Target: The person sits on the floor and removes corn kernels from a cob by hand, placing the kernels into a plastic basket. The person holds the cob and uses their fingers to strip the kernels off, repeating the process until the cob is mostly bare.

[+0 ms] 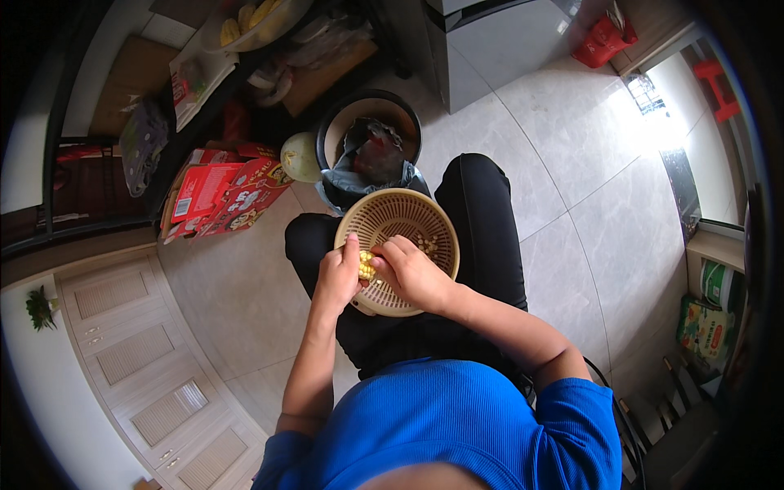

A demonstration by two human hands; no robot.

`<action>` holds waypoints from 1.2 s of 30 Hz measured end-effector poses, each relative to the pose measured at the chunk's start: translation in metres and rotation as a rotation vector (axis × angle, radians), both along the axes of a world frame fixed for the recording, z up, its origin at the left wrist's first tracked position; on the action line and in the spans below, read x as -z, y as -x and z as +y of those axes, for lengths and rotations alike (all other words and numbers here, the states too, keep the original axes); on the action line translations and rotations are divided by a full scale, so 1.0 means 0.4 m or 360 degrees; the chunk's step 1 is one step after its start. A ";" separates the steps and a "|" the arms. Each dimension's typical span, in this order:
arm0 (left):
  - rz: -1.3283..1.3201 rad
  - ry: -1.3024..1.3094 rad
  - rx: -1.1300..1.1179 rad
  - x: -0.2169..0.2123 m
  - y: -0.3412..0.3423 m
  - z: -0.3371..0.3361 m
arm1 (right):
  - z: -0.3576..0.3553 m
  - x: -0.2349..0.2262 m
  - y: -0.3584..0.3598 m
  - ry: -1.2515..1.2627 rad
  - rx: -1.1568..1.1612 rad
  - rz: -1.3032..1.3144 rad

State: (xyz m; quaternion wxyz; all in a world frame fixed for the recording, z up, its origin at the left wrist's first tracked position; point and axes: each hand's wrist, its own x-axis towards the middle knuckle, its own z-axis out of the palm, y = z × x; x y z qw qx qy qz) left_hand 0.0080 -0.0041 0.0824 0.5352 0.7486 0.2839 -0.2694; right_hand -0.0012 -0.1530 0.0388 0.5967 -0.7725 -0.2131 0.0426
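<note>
A yellow ear of corn [367, 266] is held over a tan plastic colander basket [447, 220] that rests on my lap. My left hand [338, 273] is wrapped round the ear, its thumb pointing up along it. Against the ear's right side press the curled thumb and fingers of my right hand [406, 269]; whether they pinch a kernel is hidden. Several loose pale kernels [428, 245] lie in the basket on the right.
Just beyond my knees stands a round bin [415, 122] lined with a dark bag. Left of it are a pale round gourd-like object [300, 157] and red printed cartons [237, 192]. A bowl [282, 24] with more corn sits on the shelf at upper left.
</note>
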 end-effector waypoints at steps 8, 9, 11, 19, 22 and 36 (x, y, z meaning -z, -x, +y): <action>-0.0008 -0.0039 -0.0083 0.005 -0.001 -0.007 | -0.009 -0.001 -0.008 -0.0227 -0.0056 0.0827; -0.0010 -0.0026 -0.0128 0.000 -0.003 -0.010 | -0.010 0.005 -0.012 -0.0402 -0.0050 0.0968; -0.0051 -0.0007 -0.0068 -0.009 -0.004 -0.004 | -0.007 0.029 -0.018 -0.0755 -0.0037 0.1245; -0.0579 -0.0365 0.0345 0.000 0.015 0.001 | -0.009 -0.006 -0.021 -0.0446 -0.0286 0.1071; -0.0444 -0.0172 0.0187 0.011 0.016 0.013 | -0.003 -0.005 -0.008 -0.0698 -0.0260 0.1065; -0.0433 -0.0144 0.0192 -0.007 0.006 0.005 | 0.001 -0.015 -0.007 -0.0667 -0.0319 0.1024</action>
